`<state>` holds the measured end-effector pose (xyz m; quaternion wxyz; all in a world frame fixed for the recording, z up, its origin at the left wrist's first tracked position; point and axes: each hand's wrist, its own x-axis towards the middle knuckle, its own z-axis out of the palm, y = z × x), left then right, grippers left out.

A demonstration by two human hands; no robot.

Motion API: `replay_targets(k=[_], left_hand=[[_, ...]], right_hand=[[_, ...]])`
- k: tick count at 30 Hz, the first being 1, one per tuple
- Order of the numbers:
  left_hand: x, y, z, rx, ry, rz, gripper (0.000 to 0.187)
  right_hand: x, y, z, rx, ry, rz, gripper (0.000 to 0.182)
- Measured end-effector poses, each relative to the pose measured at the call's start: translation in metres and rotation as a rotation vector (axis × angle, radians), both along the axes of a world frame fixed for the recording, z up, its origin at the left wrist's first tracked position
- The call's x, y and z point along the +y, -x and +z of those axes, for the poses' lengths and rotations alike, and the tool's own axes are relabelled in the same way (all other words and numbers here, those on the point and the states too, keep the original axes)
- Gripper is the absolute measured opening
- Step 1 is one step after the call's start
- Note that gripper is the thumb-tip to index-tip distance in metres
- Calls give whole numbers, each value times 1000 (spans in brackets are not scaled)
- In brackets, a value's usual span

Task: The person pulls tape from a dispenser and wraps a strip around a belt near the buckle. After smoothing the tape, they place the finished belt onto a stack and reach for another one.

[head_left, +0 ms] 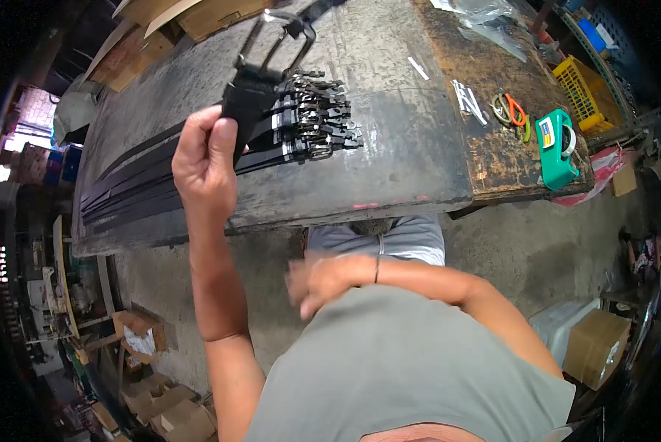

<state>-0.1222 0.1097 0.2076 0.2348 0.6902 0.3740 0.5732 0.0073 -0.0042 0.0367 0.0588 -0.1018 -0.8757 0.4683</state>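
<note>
At bench edge: left hand (204,158) raised over the worn workbench (389,147), fingers curled tight round a black belt (245,99) just below its buckle.
Belt position: strap end pinched in left fist, metal buckle (279,40) sticking up above the hand, clear of the bench; rest of the strap hidden behind the hand, can't tell where it runs.
Right hand (323,280): blurred, low by the torso, off the bench; fingers look loosely bent, nothing visible in them, but can't tell for sure.
Belt stack (301,125): more black belts laid side by side on bench, buckles bunched together, just beside the held one.
Handling guess: strap likely light, floppy, slightly slick; buckle end heavier, will swing.
Grip spot: strap close under buckle, as now.
Other: green tape dispenser (556,147), scissors (513,112), well apart, right side.
</note>
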Motion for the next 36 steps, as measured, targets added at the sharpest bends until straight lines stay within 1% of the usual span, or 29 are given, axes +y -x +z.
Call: replay_targets(k=[1,3,5,7,9,10,11,12,13,14,15,16,17,18,20,21,23,24,25,26,27,29,30,31,32,33,34,35,36], left_hand=[[-2,-2,0,-6,-6,-9,18],[-12,-2,-2,42,5,-40,17],[-17,-1,-7,23,-3,-55,16],[-20,-3,-9,-37,91,-109,16],[-22,-12,-21,-44,216,-91,16],[-22,-20,-25,42,206,-117,13],[-21,-29,-30,130,196,-138,10],[-21,-42,-33,194,217,-196,11],[-22,-56,-38,261,238,-250,11],[-18,-68,-51,319,187,-281,12],[-15,-79,-61,422,182,-288,13],[-11,-90,-72,517,58,-270,12],[-6,-100,-80,609,-69,-245,12],[0,-108,-83,605,-80,-247,12],[12,-123,-83,929,-72,-213,10],[23,-130,-79,975,-118,-191,13],[36,-145,-58,838,-178,-79,12],[39,-152,-46,691,-308,1,12],[40,-155,-37,626,-330,85,13],[39,-155,-32,565,-297,140,15],[38,-154,-31,504,-263,195,17],[31,-143,-58,401,189,109,17],[17,-142,-68,210,467,-36,18],[9,-135,-102,95,565,-124,20],[1,-130,-143,-130,699,-220,22],[-13,-127,-163,-262,889,-195,25],[-29,-129,-162,-386,1032,-172,28],[-38,-128,-164,-447,1114,-177,24],[-44,-130,-163,-431,1083,-202,21]], right_hand=[[-2,8,24,-246,477,291,52],[5,-18,40,-234,-43,35,46],[32,-50,22,243,-472,-398,39],[48,-82,22,362,-385,-686,29],[51,-123,24,268,-258,-922,26],[53,-146,27,224,-241,-1060,21],[54,-170,32,214,-166,-1230,18],[62,-198,23,291,-195,-1382,17],[64,-223,34,180,-140,-1577,17],[76,-256,11,206,-231,-1708,18],[83,-285,5,138,-391,-1781,18],[89,-312,-6,29,-533,-1816,18],[91,-327,-7,-9,-498,-1875,18],[96,-342,-13,-61,-508,-1871,18],[109,-359,-20,-111,-523,-1865,18],[117,-362,-22,-154,-534,-1866,19],[128,-358,-18,-193,-544,-1864,20],[130,-350,-10,-307,-573,-1897,21],[134,-345,-5,-423,-600,-1926,23],[139,-344,-7,-514,-595,-1912,26],[141,-345,-7,-510,-587,-1911,26],[145,-349,-8,-541,-476,-1863,29],[148,-356,-11,-531,-410,-1821,30],[146,-354,-9,-501,-372,-1826,29],[142,-351,-4,-436,-328,-1820,28],[139,-350,-3,-373,-284,-1817,26],[138,-349,-6,-268,-281,-1827,25],[133,-348,-8,-166,-227,-1828,24],[130,-346,-11,-166,-214,-1831,23]])
